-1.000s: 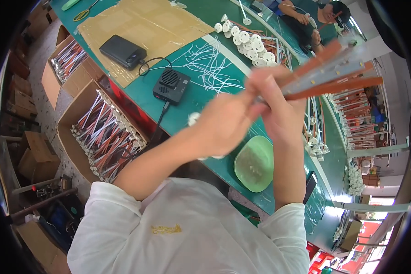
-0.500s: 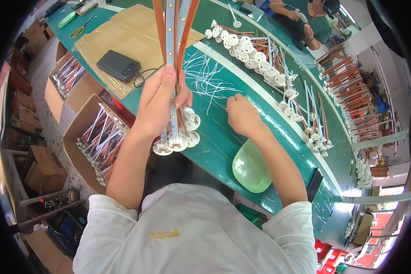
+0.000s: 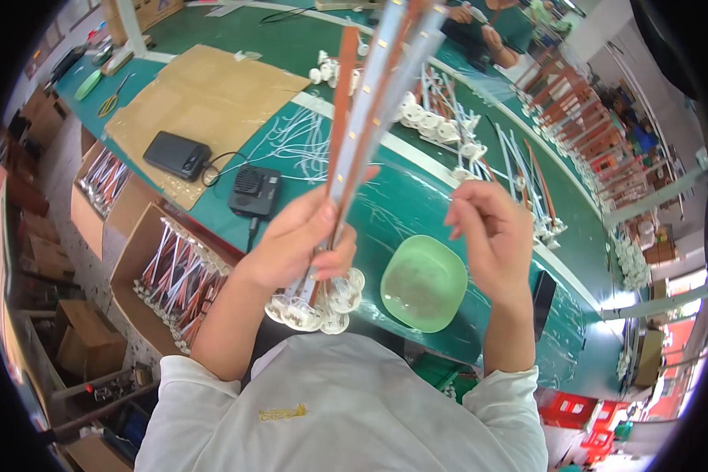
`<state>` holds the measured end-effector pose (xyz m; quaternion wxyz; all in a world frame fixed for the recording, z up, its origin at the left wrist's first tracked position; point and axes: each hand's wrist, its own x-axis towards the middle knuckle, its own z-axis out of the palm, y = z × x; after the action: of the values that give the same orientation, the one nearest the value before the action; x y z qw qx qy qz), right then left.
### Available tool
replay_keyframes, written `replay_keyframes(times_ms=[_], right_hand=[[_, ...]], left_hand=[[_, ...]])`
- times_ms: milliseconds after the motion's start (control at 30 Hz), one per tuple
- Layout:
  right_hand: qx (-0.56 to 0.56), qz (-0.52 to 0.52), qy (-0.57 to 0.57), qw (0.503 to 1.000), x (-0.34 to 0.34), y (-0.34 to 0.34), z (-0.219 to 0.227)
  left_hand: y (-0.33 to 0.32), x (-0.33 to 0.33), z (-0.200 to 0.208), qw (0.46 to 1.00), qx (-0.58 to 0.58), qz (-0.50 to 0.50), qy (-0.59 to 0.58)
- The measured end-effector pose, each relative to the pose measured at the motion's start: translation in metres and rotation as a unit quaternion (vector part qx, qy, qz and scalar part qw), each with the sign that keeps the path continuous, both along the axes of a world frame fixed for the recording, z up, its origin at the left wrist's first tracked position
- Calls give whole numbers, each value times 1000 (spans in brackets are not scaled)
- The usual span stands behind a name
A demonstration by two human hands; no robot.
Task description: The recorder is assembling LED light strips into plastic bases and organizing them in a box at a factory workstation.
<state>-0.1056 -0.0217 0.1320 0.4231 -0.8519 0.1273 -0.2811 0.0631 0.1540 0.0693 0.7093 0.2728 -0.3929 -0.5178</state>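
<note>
In my left hand (image 3: 303, 244) I grip a bundle of LED light strips (image 3: 362, 118), orange-brown and pale grey with small yellow-white diodes. The bundle leans to the upper right. White round end caps (image 3: 303, 315) hang together below my fist, some wiring showing in them. My right hand (image 3: 491, 236) is raised over the table to the right of a light green bowl (image 3: 424, 283). Its fingers are loosely bent and the thumb stands apart, with nothing visible between them. Behind the bundle, thin white wires (image 3: 295, 141) lie loose on the green table (image 3: 401, 197).
Cardboard (image 3: 204, 94), a black power bank (image 3: 177, 155) and a black boxy device (image 3: 255, 191) lie at left. Cartons of strips (image 3: 177, 275) stand below the table's left edge. More capped strips (image 3: 440, 122) lie beyond; a co-worker's hands (image 3: 495, 39) are at the far right.
My left hand has moved right and lower with the bundle, which now tilts rightward. My right hand has shifted right, away from the white wires, and its fingers have loosened. The black boxy device has come into sight.
</note>
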Motion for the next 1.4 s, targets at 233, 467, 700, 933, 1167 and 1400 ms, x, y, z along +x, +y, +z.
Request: replay_keyframes(times_ms=[233, 467, 700, 933, 1167, 1400], right_hand=[[-7, 72, 23, 997, -18, 4, 2], [-330, 1, -36, 943, -17, 37, 7], [-430, 67, -37, 899, -12, 32, -1], [-323, 89, -145, 931, 5, 21, -7], [212, 98, -148, 961, -1, 24, -16], [182, 40, -178, 966, 0, 29, -13]], left_hand=[[-24, -33, 1, 998, 9, -46, -50], [-45, -64, -5, 859, 61, 315, -399], [-44, -70, -12, 838, 60, 330, -430], [-45, -57, -15, 930, 22, 276, -242], [-47, -43, 5, 997, 13, 77, 4], [-56, -48, 15, 961, -17, 239, -139]])
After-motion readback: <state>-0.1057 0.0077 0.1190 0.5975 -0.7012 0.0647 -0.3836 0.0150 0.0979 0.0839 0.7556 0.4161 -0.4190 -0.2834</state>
